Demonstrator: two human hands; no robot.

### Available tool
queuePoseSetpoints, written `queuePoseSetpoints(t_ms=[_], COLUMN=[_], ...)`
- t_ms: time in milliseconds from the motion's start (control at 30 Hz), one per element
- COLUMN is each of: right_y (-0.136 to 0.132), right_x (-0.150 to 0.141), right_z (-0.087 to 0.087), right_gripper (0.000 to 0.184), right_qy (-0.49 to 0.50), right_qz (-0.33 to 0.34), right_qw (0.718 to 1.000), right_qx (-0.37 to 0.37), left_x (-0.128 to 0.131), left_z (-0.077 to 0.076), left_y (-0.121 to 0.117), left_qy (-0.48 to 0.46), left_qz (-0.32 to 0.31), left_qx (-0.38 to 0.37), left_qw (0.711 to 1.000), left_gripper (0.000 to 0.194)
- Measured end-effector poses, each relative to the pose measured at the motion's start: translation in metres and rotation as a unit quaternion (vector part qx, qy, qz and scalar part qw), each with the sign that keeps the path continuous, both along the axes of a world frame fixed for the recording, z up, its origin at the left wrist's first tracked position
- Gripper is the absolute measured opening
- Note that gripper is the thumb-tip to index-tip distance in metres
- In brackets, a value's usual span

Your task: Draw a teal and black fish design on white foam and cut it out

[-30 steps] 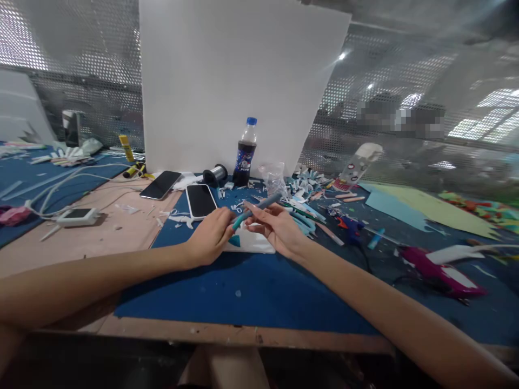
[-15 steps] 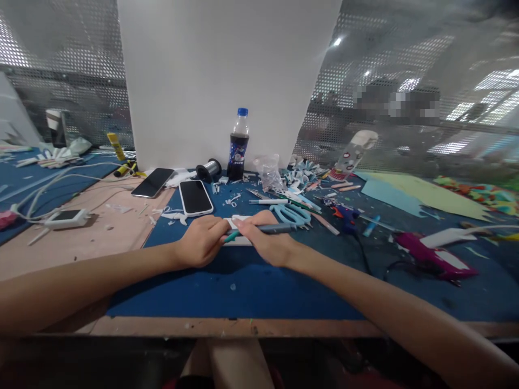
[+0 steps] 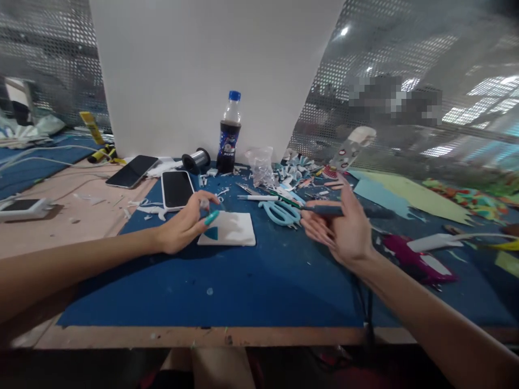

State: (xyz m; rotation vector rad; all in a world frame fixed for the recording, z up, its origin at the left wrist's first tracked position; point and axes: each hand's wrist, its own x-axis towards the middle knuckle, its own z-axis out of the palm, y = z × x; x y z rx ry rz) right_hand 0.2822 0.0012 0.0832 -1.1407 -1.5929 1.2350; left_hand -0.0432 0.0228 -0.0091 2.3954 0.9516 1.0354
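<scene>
My left hand (image 3: 185,224) is pinched round a small teal piece (image 3: 211,218) that looks like a pen cap, held over the left edge of a white pad (image 3: 235,229). The pad lies flat on the blue mat and has a dark teal triangle (image 3: 212,233) at its left. To the right, my right hand (image 3: 344,229) is raised, thumb up, with its fingers curled about a dark grey pen-like tool (image 3: 327,210). Motion blurs the tool's right end. Light blue scissors (image 3: 281,213) lie just left of my right hand.
A phone (image 3: 177,190), a wire spool (image 3: 197,160) and a cola bottle (image 3: 229,135) stand or lie behind the pad. Paper scraps (image 3: 299,172) pile at the back. A magenta tool (image 3: 425,265) with cords and coloured sheets (image 3: 425,197) are at right.
My hands, together over the pad half a second ago, have parted. The left moved left with the teal piece, the right moved right with the grey tool. The pad is now uncovered.
</scene>
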Motion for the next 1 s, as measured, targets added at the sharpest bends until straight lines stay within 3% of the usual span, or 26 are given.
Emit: queuePoseSetpoints(t_ms=[133, 300, 467, 567, 733, 1000], right_y=[0.01, 0.032, 0.05, 0.055, 0.054, 0.043], right_x=[-0.04, -0.077, -0.096, -0.099, -0.096, -0.094], right_z=[-0.006, -0.021, -0.035, -0.045, -0.062, -0.059], right_gripper=[0.055, 0.033, 0.024, 0.026, 0.048, 0.044], right_qy=[0.064, 0.067, 0.053, 0.05, 0.05, 0.029], right_qz=[0.049, 0.053, 0.078, 0.107, 0.137, 0.129], right_qw=[0.992, 0.993, 0.993, 0.991, 0.988, 0.99], right_qx=[-0.1, -0.085, -0.07, -0.057, -0.047, -0.046], left_x=[-0.001, -0.005, -0.002, -0.001, -0.001, -0.005], left_z=[0.008, 0.011, 0.009, 0.008, 0.008, 0.012], left_y=[0.001, 0.002, 0.004, 0.004, 0.004, 0.005], left_qy=[0.058, 0.088, 0.071, 0.066, 0.076, 0.095], left_qz=[-0.065, -0.085, -0.079, -0.078, -0.065, -0.057], left_qx=[-0.062, -0.123, -0.146, -0.155, -0.166, -0.182], left_qw=[0.994, 0.985, 0.984, 0.983, 0.981, 0.977], left_gripper=[0.059, 0.044, 0.051, 0.053, 0.055, 0.048])
